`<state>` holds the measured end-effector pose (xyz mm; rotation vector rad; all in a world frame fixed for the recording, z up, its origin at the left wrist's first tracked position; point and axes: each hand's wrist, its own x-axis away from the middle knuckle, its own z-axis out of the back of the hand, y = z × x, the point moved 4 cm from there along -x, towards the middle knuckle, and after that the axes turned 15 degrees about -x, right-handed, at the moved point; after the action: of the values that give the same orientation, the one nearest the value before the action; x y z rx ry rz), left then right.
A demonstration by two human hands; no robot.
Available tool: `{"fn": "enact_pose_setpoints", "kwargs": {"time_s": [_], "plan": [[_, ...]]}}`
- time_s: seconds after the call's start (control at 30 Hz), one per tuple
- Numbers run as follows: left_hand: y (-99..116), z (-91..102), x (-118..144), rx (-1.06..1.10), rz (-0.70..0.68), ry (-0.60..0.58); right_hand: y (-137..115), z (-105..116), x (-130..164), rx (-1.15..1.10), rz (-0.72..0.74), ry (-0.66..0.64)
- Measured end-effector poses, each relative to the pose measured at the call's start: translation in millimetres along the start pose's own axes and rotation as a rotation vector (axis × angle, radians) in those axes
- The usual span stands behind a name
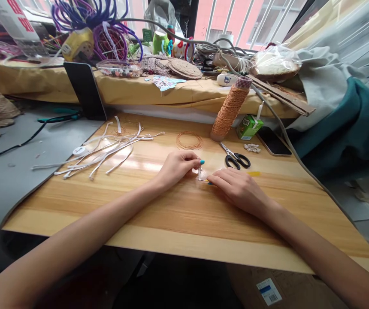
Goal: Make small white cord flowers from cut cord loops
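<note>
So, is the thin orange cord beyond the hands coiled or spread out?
Coiled: the orange cord lies in a round ring on the table.

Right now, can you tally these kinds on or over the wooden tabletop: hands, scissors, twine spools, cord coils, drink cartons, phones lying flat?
Hands: 2 (left hand, right hand)
Scissors: 1 pair
Twine spool: 1
Cord coil: 1
Drink carton: 1
Phone lying flat: 1
Total: 7

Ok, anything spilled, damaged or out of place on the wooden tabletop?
Nothing looks spilled or damaged. Only the white cords stand out: they lie strewn crisscross, left of the left hand.
</note>
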<state>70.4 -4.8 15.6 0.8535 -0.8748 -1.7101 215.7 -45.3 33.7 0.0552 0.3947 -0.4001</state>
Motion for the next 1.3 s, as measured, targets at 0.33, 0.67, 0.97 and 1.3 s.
{"fn": "enact_pose_setpoints", "kwargs": {"time_s": [0.33,0.67,0.97,1.3], "plan": [[-4.1,-1.8,-1.4,0.066,0.073,-0.024,8.9,-6.5,-2.8,0.040,-0.223,0.028],[-3.7,-1.3,-1.5,0.074,0.073,-0.036,6.9,-4.6,0.0,-0.089,-0.104,0.112],[-3.7,-2.7,-1.5,0.078,0.070,-0.052,1.1,-2.3,-2.4,0.122,-0.057,0.020],[-0.2,-2.1,-0.9,0.032,0.046,-0.055,2.7,-0.5,-1.7,0.148,-0.083,0.099]]}}
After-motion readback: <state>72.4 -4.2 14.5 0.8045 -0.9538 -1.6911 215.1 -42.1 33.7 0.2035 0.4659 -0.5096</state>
